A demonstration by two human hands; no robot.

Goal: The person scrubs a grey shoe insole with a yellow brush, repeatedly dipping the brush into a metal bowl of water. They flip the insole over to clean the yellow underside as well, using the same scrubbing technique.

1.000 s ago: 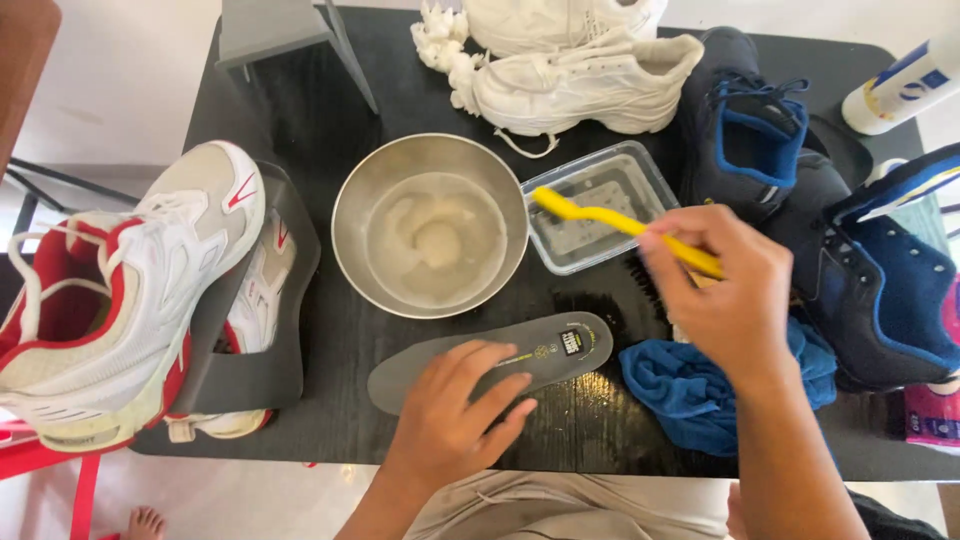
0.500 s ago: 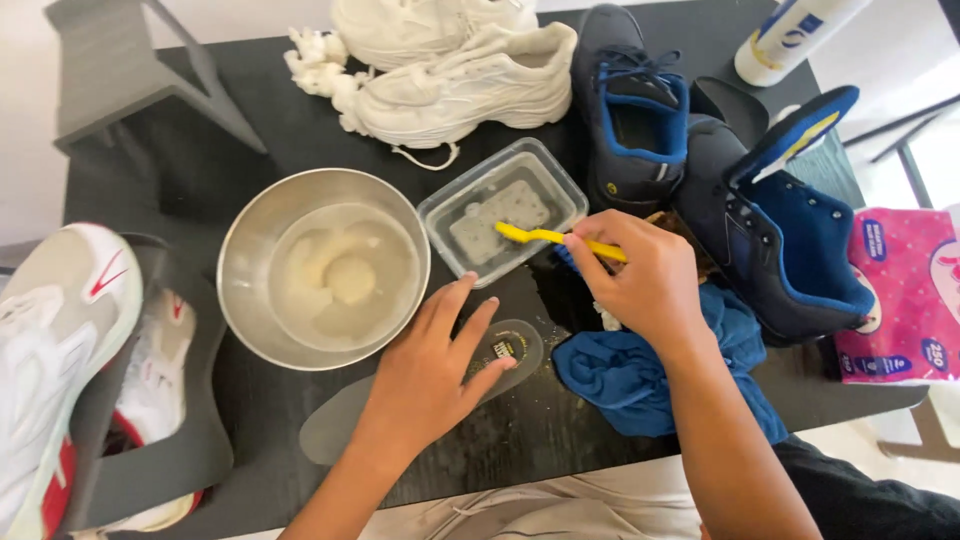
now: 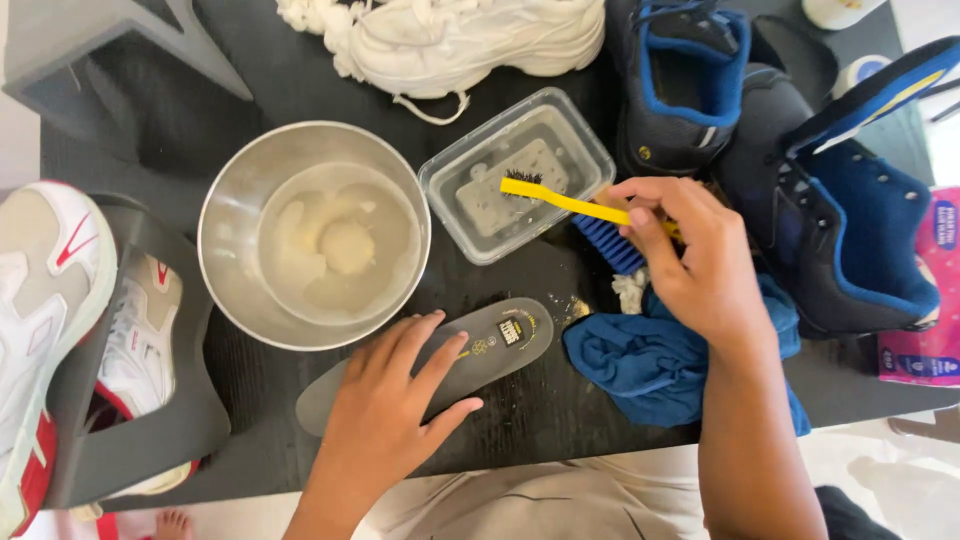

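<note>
My left hand [image 3: 385, 420] lies flat on a grey shoe insole [image 3: 500, 345] on the black table [image 3: 530, 410], pinning its left half. My right hand [image 3: 695, 260] grips a yellow brush [image 3: 560, 200] by its handle. The brush's dark bristled head hangs over a clear plastic tub [image 3: 515, 175] with a little cloudy water. To the left of the tub stands a steel bowl [image 3: 315, 235] of soapy water. A blue cloth [image 3: 650, 365] is bunched under my right wrist.
Black and blue boots [image 3: 800, 180] fill the right side, white sneakers [image 3: 470, 40] the far edge, white and red sneakers [image 3: 60, 320] on grey insoles the left. A blue brush [image 3: 610, 245] lies by the tub. A pink packet [image 3: 930, 300] sits far right.
My right hand has brought the yellow brush's head over the plastic tub. My left hand has slid down along the insole, uncovering its printed end. The view has closed in.
</note>
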